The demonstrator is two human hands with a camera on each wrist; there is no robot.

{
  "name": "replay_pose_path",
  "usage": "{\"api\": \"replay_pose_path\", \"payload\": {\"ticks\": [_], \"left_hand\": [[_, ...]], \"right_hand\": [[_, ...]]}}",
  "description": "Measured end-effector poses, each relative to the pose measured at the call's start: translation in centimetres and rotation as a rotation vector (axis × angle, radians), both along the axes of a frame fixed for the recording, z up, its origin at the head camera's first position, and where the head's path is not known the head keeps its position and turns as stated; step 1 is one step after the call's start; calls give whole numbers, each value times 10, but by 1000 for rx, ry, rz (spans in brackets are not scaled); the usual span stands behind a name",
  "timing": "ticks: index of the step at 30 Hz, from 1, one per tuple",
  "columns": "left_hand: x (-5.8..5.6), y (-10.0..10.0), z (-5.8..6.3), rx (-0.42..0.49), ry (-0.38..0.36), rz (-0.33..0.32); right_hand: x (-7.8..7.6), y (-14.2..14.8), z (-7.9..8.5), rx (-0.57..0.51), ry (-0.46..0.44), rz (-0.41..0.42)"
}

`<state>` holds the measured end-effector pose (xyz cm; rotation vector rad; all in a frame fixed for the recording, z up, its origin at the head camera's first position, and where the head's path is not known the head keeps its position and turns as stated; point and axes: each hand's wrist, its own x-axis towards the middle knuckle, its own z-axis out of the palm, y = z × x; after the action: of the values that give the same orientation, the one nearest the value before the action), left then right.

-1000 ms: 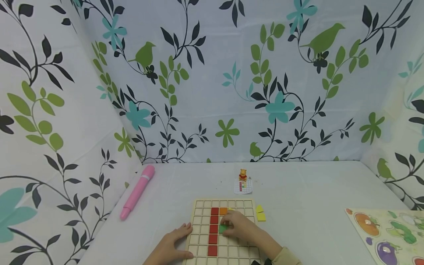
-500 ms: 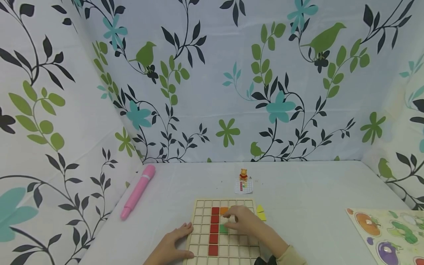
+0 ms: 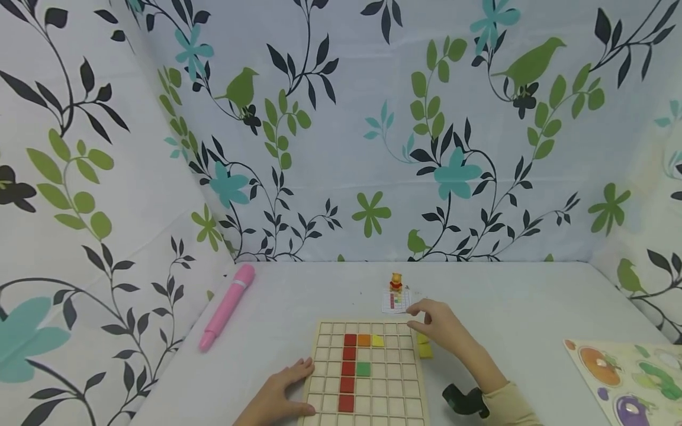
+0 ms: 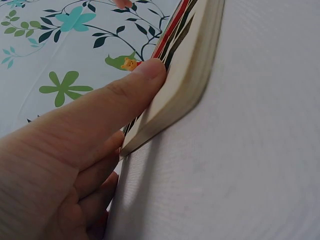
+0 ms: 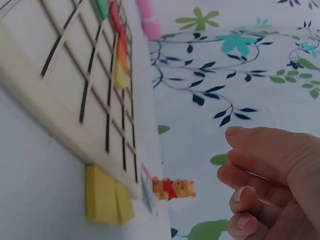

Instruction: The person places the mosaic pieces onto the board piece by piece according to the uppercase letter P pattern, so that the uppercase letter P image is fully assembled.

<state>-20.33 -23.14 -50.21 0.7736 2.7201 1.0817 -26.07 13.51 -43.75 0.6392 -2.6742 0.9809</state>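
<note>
While our left hand [image 3: 277,393] lay flat against the near left edge of the board [image 3: 394,387], thumb pressed along its side and fingers straight, our right hand [image 3: 439,325] hung just above the board's far right corner, fingers loosely curled and holding nothing. Two yellow tiles [image 3: 424,348] lay on the table just below those fingers, beside the board. Beyond the fingertips stood a small bear [image 3: 395,282] on a card [image 3: 395,302].
</note>
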Motion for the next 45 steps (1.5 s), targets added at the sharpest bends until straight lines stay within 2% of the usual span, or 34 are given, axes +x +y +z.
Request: {"api": "replay_pose_path", "payload": {"ticks": [7,14,24,32,38,45], "left_hand": [[-2,-1,-3,-19,15,12],[-1,-1,-1,-20,19,10],[-1,0,3,-24,1,17],[0,1,3,-26,1,17],[-1,1,1,-32,19,11],[0,1,2,-19,6,7]], "right_hand": [[-9,6,-13,9,-132,-90],[-13,12,-28,9,-219,-94],[-19,19,-43,52,-225,-43],[-18,19,-43,120,-228,-99],[-16,19,-40,116,-233,-122],[-16,22,-43,128,-306,-212]]}}
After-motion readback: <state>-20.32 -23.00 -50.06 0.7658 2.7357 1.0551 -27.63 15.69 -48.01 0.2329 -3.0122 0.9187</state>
